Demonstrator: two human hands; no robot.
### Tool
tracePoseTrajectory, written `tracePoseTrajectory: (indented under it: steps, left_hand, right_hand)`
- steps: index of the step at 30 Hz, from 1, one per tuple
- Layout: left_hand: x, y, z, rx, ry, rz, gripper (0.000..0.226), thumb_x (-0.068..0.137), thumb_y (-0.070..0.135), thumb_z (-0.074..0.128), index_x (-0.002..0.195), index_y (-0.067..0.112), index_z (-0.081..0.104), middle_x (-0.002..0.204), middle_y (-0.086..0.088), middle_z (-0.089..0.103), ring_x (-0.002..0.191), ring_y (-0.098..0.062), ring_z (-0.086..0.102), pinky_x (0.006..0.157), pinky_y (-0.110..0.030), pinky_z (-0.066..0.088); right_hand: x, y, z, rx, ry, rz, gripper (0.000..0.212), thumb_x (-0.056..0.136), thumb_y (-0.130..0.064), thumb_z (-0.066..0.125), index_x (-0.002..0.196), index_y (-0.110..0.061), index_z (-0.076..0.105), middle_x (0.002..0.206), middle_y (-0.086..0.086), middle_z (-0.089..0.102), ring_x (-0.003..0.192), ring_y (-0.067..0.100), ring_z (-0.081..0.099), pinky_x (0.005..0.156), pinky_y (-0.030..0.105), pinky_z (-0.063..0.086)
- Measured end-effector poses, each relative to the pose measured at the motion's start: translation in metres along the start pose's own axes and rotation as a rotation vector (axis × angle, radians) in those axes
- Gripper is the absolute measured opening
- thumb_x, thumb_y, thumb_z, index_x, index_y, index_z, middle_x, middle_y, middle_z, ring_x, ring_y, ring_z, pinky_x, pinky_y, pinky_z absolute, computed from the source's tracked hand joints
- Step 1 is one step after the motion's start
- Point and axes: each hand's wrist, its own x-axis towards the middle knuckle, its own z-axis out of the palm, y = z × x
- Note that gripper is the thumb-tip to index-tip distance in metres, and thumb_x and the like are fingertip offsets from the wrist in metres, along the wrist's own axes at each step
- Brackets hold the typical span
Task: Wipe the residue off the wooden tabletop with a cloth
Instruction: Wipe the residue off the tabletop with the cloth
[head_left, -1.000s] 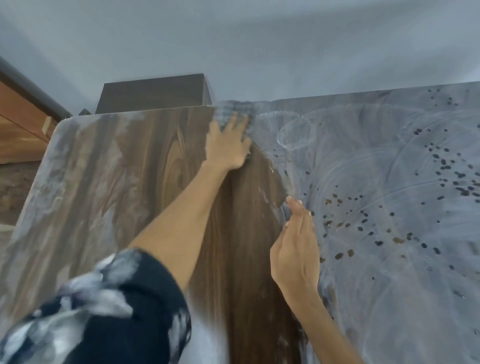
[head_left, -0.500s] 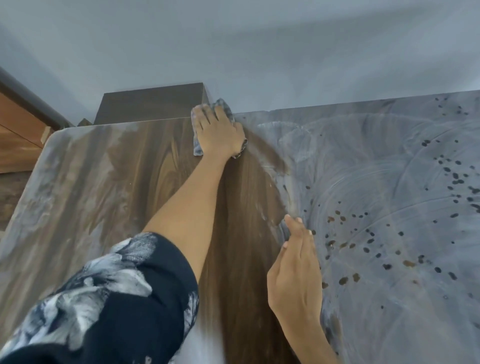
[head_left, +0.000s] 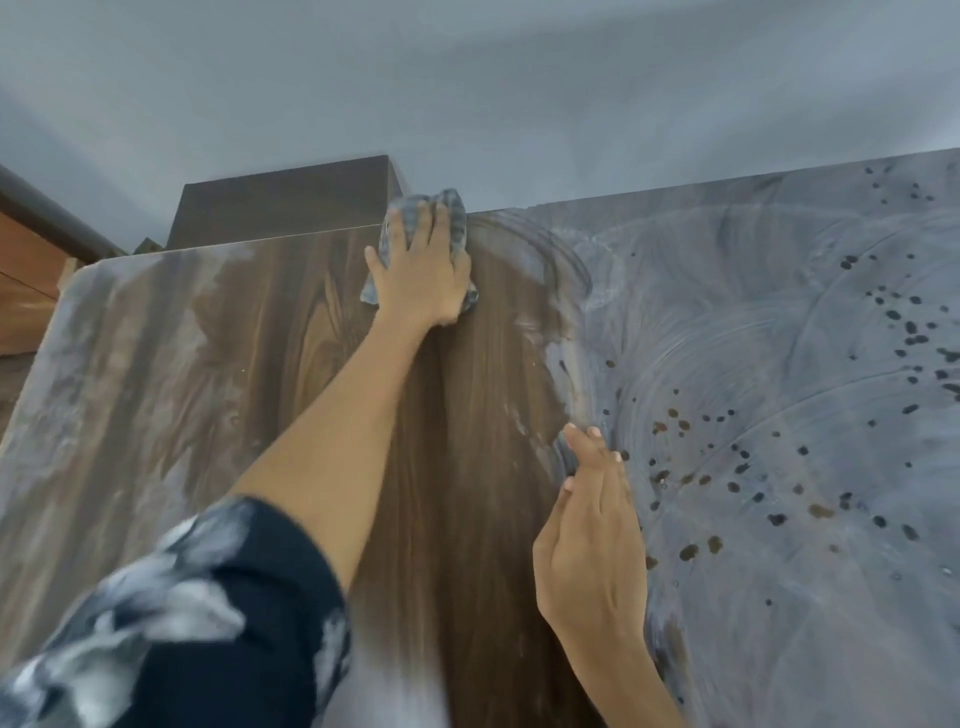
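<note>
A dark wooden tabletop (head_left: 457, 467) fills the view. Its middle strip shows bare wood grain, while the right part is covered by a whitish-grey residue film (head_left: 779, 364) with dark speckles, and thinner grey streaks lie on the left part. My left hand (head_left: 423, 278) presses a grey striped cloth (head_left: 451, 210) flat against the table's far edge, fingers spread straight over it. My right hand (head_left: 589, 535) rests on the tabletop nearer to me, fingers straight, at the border between bare wood and residue.
A dark brown box-like cabinet (head_left: 283, 205) stands behind the table's far edge on the left. A grey wall (head_left: 519, 93) rises beyond. Wooden furniture (head_left: 26, 291) sits off the left side of the table.
My left hand slid the cloth left along the far edge, then a little back to the right, and more bare wood shows there. My right hand stayed in place.
</note>
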Motion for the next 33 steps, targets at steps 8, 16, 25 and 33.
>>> tracePoseTrajectory:
  steps: [8,16,25,33]
  left_hand:
    - [-0.102,0.040,0.022,0.083,-0.025,0.594,0.056,0.097,0.039,0.014,0.148,0.017,0.015,0.156,-0.001,0.011,0.144,-0.020,0.002,0.114,-0.041,0.014]
    - [0.005,0.018,0.000,-0.033,0.033,-0.024,0.055,0.100,0.030,0.024,0.149,0.011,0.008,0.157,-0.007,0.006,0.143,-0.032,-0.001,0.113,-0.046,0.014]
    - [-0.117,0.062,0.027,0.079,0.005,0.543,0.061,0.092,0.038,0.009,0.146,0.013,0.023,0.154,-0.004,0.021,0.143,-0.024,0.013,0.111,-0.040,0.024]
    - [-0.039,0.017,0.009,0.066,-0.021,0.137,0.055,0.100,0.033,0.019,0.148,0.010,0.008,0.157,-0.006,0.006,0.144,-0.030,-0.002,0.114,-0.045,0.015]
  right_hand:
    - [0.001,-0.003,-0.002,0.005,0.049,-0.009,0.040,0.090,-0.009,0.028,0.128,-0.010,0.041,0.127,0.014,0.057,0.122,0.027,0.052,0.102,0.041,0.039]
    - [0.001,-0.001,-0.002,0.028,0.011,0.006,0.041,0.093,-0.017,0.022,0.128,-0.013,0.042,0.128,0.010,0.057,0.123,0.026,0.051,0.098,0.042,0.048]
    - [0.000,0.001,-0.004,0.250,0.088,0.106,0.038,0.097,-0.025,0.017,0.129,-0.024,0.038,0.137,0.009,0.050,0.131,0.025,0.043,0.092,0.046,0.050]
    - [0.003,-0.001,-0.007,0.011,0.061,0.013,0.041,0.087,0.002,0.048,0.127,-0.005,0.054,0.129,0.012,0.057,0.127,0.026,0.048,0.107,0.042,0.032]
